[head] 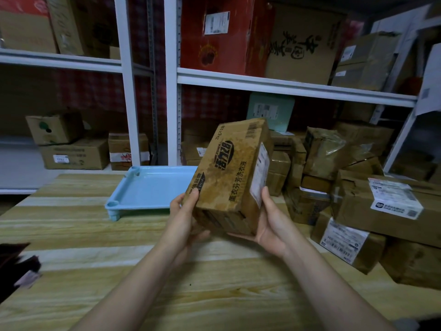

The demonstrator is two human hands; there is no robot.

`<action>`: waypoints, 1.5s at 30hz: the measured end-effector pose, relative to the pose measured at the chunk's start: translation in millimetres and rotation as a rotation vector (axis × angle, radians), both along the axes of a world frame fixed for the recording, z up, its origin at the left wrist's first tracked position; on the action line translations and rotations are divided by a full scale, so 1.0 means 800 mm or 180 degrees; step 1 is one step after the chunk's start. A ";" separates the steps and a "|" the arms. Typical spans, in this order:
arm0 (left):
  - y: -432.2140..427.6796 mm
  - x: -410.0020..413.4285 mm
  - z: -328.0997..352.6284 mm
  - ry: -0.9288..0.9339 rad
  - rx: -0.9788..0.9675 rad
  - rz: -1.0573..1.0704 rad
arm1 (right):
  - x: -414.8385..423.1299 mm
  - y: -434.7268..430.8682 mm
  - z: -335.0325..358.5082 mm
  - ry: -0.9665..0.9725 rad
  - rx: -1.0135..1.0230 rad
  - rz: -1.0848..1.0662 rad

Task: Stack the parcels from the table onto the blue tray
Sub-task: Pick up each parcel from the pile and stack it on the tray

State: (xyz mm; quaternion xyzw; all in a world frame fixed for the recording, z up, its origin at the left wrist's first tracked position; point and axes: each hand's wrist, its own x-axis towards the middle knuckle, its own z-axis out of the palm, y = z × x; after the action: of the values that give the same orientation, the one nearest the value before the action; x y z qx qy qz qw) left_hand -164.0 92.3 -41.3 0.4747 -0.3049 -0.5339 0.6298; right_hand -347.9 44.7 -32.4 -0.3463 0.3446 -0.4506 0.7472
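A brown cardboard parcel (232, 173) with black print and a white label is held tilted in the air above the wooden table (95, 235). My left hand (185, 216) grips its left lower corner. Its right side and underside rest in my right hand (269, 225). The blue tray (148, 189) lies on the table just behind and left of the parcel, with nothing visible in it. A heap of several more brown parcels (372, 204) lies on the table's right side.
White metal shelving (170, 80) full of cardboard boxes stands behind the table. A dark object (19, 263) lies at the table's left edge.
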 end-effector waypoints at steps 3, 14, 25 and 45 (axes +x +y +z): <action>-0.001 -0.003 0.007 -0.0189 -0.0055 0.0125 | -0.004 0.002 0.004 0.0138 -0.0100 -0.0131; 0.008 -0.014 0.022 -0.0741 0.0027 -0.0027 | -0.011 0.002 0.000 0.0032 -0.0322 -0.0308; 0.011 -0.014 0.027 -0.1088 0.0015 -0.0043 | -0.015 -0.002 -0.010 0.0317 -0.0736 -0.0381; 0.007 -0.013 0.021 -0.0689 0.0162 0.0152 | -0.026 -0.012 -0.022 0.0228 -0.0497 -0.0699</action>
State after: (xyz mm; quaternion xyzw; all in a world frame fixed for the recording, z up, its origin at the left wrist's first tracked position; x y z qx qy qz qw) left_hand -174.1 97.8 -24.6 0.5526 -0.3461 -0.4719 0.5935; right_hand -368.7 35.4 -49.9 -0.3795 0.3707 -0.5424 0.6514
